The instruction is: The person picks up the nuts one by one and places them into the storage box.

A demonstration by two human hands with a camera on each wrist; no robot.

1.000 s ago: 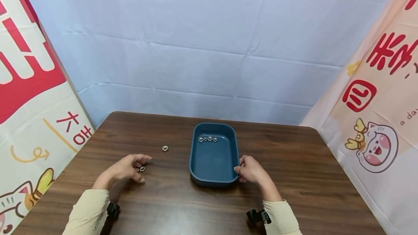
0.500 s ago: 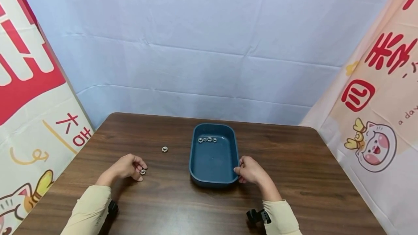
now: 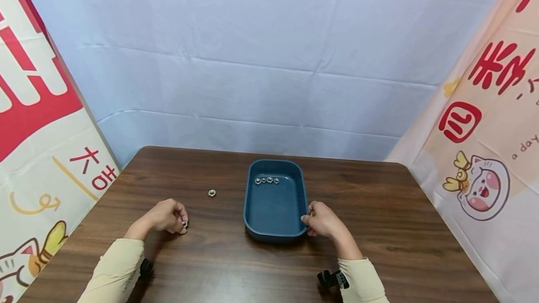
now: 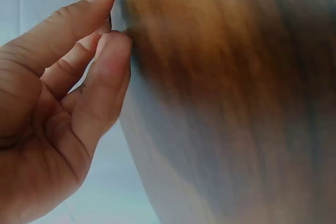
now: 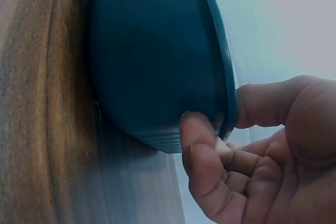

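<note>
At the left of the head view my left hand pinches a metal hex nut between thumb and fingertips, low over the table. In the left wrist view those fingertips hide nearly all of it. Farther back, a second hex nut lies on the wood. A blue plastic tray sits mid-table, with several hex nuts in a row near its far end. My right hand grips the tray's near right corner. In the right wrist view the thumb lies on the rim and bent fingers touch the outer wall.
The brown wooden table ends at a pale cloth backdrop. Printed cloths hang at the left and right. A black wrist camera is strapped on the right wrist.
My left fingers, spread around the nut a second ago, have drawn together onto it. The right hand stays on the tray, which has not moved.
</note>
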